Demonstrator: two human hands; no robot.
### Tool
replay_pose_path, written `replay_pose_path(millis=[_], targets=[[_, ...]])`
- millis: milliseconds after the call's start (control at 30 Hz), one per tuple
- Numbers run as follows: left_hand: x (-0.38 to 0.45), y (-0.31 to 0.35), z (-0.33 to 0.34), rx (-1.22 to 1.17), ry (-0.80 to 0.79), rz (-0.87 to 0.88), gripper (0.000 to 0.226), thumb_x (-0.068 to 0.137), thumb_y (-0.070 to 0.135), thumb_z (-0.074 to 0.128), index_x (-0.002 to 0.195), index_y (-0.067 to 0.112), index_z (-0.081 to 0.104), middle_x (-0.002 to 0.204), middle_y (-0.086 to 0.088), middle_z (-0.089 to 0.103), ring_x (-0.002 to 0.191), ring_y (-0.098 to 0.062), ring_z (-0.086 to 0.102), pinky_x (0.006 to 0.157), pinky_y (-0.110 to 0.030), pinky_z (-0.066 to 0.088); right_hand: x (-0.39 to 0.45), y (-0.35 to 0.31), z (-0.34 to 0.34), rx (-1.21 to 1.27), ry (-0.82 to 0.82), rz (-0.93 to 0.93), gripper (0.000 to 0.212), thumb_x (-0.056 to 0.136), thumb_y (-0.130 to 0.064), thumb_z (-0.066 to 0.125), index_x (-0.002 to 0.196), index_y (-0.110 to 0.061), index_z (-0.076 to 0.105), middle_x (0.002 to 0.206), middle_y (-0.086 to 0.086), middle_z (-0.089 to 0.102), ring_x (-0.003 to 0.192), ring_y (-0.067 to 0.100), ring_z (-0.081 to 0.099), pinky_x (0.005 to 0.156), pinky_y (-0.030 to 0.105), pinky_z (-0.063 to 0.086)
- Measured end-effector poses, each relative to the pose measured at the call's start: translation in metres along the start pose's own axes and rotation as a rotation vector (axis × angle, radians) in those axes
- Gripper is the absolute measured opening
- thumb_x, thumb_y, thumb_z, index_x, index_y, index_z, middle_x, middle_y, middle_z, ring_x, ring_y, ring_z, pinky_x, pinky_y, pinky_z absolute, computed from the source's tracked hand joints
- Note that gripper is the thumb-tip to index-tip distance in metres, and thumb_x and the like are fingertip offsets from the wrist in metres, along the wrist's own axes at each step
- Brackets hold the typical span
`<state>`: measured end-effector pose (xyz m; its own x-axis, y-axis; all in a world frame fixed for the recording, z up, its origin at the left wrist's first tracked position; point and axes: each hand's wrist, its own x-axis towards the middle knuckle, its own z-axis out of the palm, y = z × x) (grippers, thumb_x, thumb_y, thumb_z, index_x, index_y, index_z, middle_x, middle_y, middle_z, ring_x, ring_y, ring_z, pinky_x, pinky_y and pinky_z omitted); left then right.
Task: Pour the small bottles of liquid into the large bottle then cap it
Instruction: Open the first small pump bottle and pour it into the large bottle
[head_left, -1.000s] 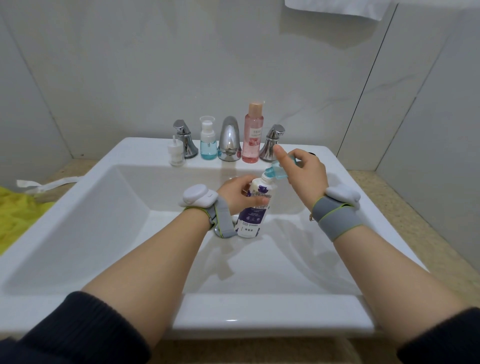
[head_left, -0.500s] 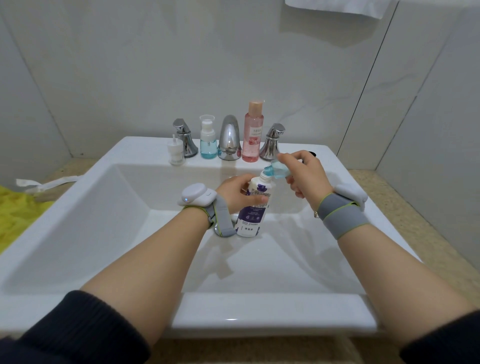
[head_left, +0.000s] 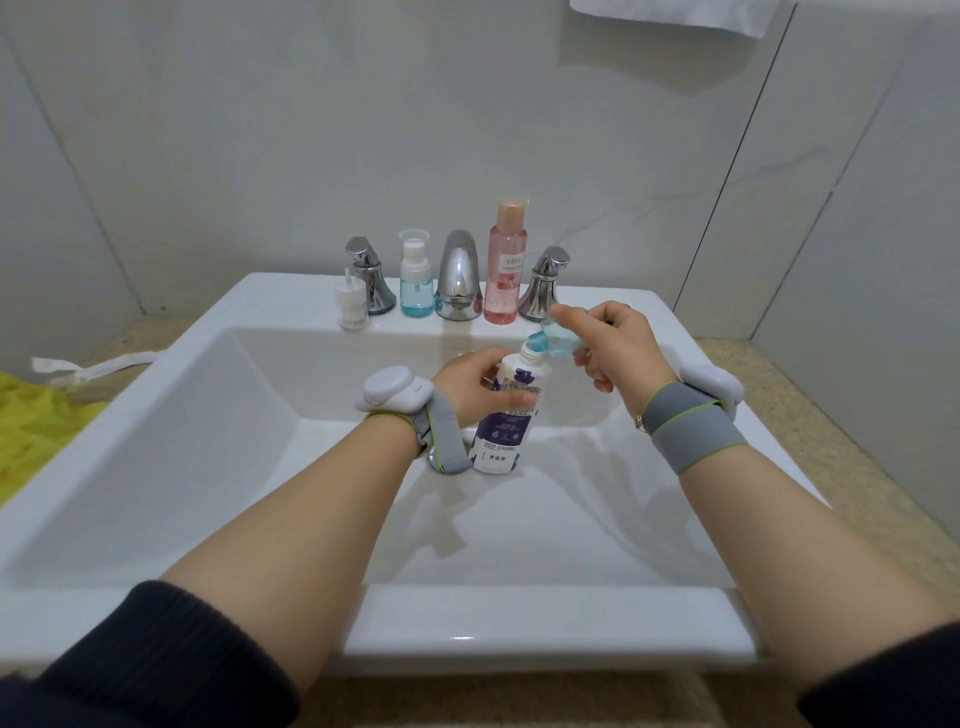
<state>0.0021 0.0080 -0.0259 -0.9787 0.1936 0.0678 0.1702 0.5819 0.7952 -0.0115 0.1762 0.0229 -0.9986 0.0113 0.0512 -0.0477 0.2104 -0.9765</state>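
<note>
The large white bottle with a purple label (head_left: 506, 415) stands uncapped in the sink basin, and my left hand (head_left: 480, 387) grips its upper body. My right hand (head_left: 613, 345) holds a small clear blue bottle (head_left: 556, 339) tipped sideways, its neck touching the large bottle's open mouth. On the ledge behind stand another small blue pump bottle (head_left: 415, 283) and a taller pink bottle (head_left: 506, 265). A white pump cap (head_left: 352, 306) sits at the ledge's left.
The white sink (head_left: 545, 618) fills the middle of the view. A chrome spout (head_left: 458, 275) and two chrome handles (head_left: 370, 280) (head_left: 545, 283) line its back ledge. A yellow cloth (head_left: 36, 415) lies at the left on the counter. Tiled walls surround the sink.
My right hand has tipped the small blue bottle lower, bringing its neck down onto the large bottle's mouth. My left hand and the large bottle have stayed in place.
</note>
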Motion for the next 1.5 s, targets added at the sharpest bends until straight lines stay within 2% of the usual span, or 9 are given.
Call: replay_pose_path(millis=[333,567,900,1167,1500], targets=[[0.0,-0.001,0.001,-0.021,0.0,-0.003,0.043,0.079,0.031,0.073,0.118,0.021,0.057,0.112,-0.001,0.066,0.103,-0.018,0.061,0.095,-0.04,0.049,0.001,0.001,0.002,-0.016,0.036,-0.069,0.042,0.074,-0.042,0.075,0.075,-0.02,0.04,0.058,0.001,0.044,0.041,0.012,0.032,0.039,0.021,0.025],[-0.001,0.0,0.0,-0.02,-0.003,0.003,0.041,0.08,0.031,0.072,0.117,0.022,0.056,0.111,0.0,0.066,0.102,-0.017,0.061,0.095,-0.038,0.049,0.004,0.003,0.003,-0.046,0.058,-0.114,0.044,0.07,-0.046,0.077,0.075,-0.018,0.044,0.058,0.0,0.047,0.046,0.011,0.035,0.047,0.026,0.028],[0.0,-0.001,0.0,-0.009,0.001,0.005,0.044,0.079,0.032,0.073,0.119,0.022,0.056,0.111,-0.001,0.066,0.102,-0.019,0.061,0.095,-0.04,0.049,0.006,0.003,0.003,-0.063,0.062,-0.138,0.044,0.068,-0.046,0.078,0.077,-0.016,0.047,0.055,-0.002,0.044,0.047,0.011,0.034,0.048,0.026,0.027],[0.001,-0.002,0.0,-0.005,0.009,0.006,0.043,0.079,0.031,0.073,0.117,0.018,0.058,0.11,-0.003,0.067,0.101,-0.02,0.062,0.095,-0.041,0.049,0.009,0.006,0.003,-0.03,0.068,-0.166,0.045,0.066,-0.049,0.078,0.07,-0.019,0.044,0.054,-0.002,0.041,0.049,0.014,0.031,0.049,0.027,0.024],[0.001,-0.002,0.0,-0.012,0.005,0.011,0.043,0.078,0.031,0.073,0.117,0.019,0.058,0.11,-0.002,0.067,0.102,-0.019,0.062,0.096,-0.041,0.049,0.01,0.006,0.002,-0.017,0.093,-0.183,0.045,0.067,-0.051,0.077,0.074,-0.018,0.048,0.055,-0.003,0.039,0.051,0.015,0.032,0.051,0.03,0.027]])
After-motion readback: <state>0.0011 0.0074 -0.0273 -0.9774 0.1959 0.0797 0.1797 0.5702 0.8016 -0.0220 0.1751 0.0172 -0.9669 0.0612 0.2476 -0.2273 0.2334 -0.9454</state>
